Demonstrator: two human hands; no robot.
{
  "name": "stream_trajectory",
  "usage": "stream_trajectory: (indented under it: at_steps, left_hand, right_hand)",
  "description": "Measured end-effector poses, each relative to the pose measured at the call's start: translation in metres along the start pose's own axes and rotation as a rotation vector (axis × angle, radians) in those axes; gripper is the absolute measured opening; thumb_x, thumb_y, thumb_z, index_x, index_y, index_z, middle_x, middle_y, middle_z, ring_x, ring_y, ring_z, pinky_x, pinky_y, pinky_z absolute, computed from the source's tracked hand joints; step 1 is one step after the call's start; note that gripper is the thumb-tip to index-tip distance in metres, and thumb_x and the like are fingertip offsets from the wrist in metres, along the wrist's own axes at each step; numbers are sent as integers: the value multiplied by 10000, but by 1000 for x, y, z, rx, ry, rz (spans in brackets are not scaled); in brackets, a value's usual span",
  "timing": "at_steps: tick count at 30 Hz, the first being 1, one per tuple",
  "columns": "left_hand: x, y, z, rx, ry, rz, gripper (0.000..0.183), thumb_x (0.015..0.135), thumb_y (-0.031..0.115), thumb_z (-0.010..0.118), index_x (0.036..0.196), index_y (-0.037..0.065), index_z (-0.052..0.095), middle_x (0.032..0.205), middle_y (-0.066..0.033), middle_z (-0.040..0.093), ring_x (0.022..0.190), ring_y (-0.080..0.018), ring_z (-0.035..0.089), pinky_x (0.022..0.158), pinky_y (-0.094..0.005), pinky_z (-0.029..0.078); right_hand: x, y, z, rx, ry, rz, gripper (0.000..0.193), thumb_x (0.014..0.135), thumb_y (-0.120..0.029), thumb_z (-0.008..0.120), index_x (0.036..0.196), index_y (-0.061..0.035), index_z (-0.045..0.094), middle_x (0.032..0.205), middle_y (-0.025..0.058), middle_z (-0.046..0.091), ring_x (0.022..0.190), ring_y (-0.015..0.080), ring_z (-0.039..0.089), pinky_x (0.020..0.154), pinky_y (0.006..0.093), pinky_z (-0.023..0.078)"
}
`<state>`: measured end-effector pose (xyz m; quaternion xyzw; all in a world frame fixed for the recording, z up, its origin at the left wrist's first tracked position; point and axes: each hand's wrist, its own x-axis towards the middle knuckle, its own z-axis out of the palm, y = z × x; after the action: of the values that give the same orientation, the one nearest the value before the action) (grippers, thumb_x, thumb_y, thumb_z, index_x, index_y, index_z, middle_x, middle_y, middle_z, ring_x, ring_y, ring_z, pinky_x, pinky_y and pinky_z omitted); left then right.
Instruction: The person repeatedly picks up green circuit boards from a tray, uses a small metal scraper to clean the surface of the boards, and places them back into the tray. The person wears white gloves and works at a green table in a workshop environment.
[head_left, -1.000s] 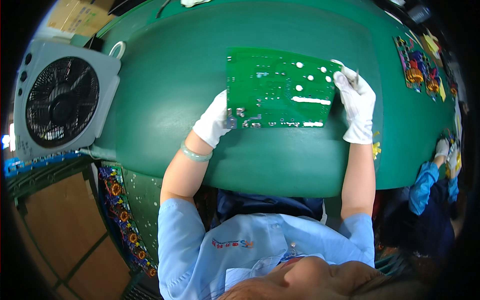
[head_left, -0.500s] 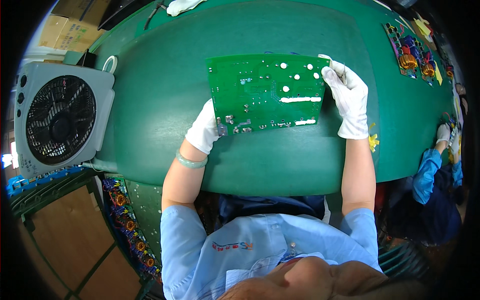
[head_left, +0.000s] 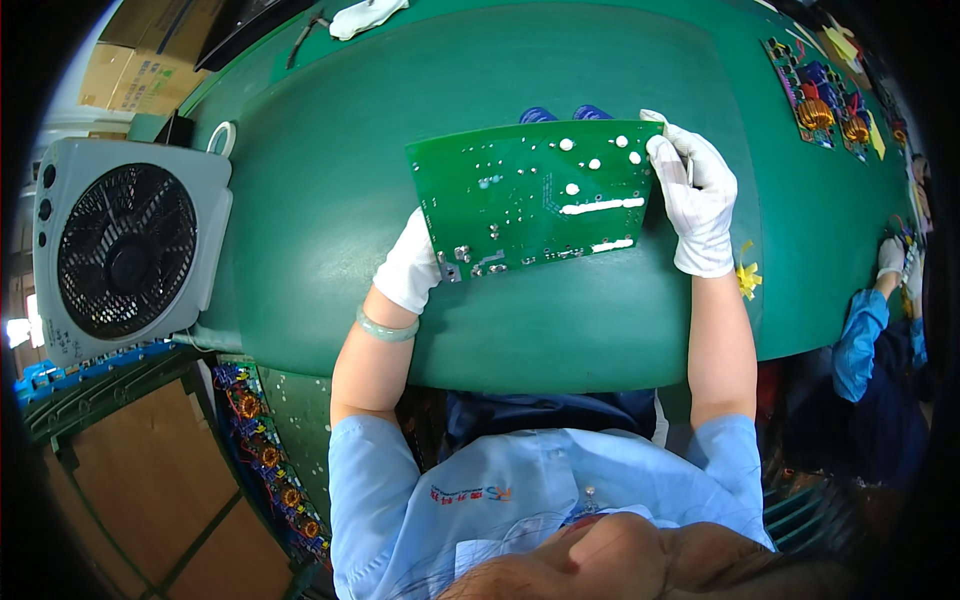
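A green circuit board (head_left: 520,210) is held up above the green tabletop, its solder side facing me. White blobs and two white strips of sealant sit on its right part. Behind the far edge, blue cylindrical capacitors (head_left: 592,113) stick out. My left hand (head_left: 408,262), in a white glove, grips the board's left edge; its fingers are mostly hidden behind the board. My right hand (head_left: 695,190), gloved too, pinches the upper right corner between thumb and fingers.
A grey box fan (head_left: 130,250) stands at the left. Assembled circuit boards (head_left: 815,110) lie at the far right, near a co-worker's gloved hand (head_left: 890,258). A yellow scrap (head_left: 748,280) is beside my right wrist. More boards (head_left: 265,455) sit at lower left; cartons (head_left: 130,75) at far left.
The board has tilted, so more of the blue capacitors show behind its far edge. Both hands keep their hold on it.
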<state>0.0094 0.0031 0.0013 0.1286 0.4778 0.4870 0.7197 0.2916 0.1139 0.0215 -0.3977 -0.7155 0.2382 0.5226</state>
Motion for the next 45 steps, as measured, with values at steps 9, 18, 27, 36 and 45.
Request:
stream_trajectory:
  at_steps: [9,18,27,36,45]
  left_hand:
    - [-3,-3,2,9,-2,51,302,964,256,564,1170,36,589,1020,-81,662,852,-175,667,704,-355,588]
    - [-1,-2,3,53,22,59,302,965,258,568,1172,41,589,1020,-77,662,852,-168,663,701,-346,583]
    - [3,1,0,74,-2,-17,305,949,238,603,1207,75,585,1067,-58,658,912,-152,650,757,-328,562]
    - [1,3,1,13,-20,-25,303,956,247,597,1202,71,583,1073,-65,655,911,-164,655,751,-351,573]
    - [-6,4,8,2,9,34,283,965,251,552,1174,63,583,1062,-94,659,891,-203,673,709,-389,599]
  right_hand:
    - [1,3,-2,60,59,-196,137,867,12,669,994,3,721,909,102,723,687,103,632,625,221,502]
    - [-1,5,1,-95,26,-11,187,864,-51,709,1043,3,717,826,73,685,703,123,623,666,251,507]
    - [-5,14,6,-262,-8,-2,230,948,-127,648,1128,9,691,1067,90,731,926,133,666,842,265,510]
    - [-2,11,7,-287,-31,23,234,953,-153,645,1130,-9,697,1054,86,731,915,133,667,831,266,512]
    - [0,7,8,-219,-21,-51,258,920,-123,678,1161,-33,688,1022,124,723,889,191,703,792,289,538]
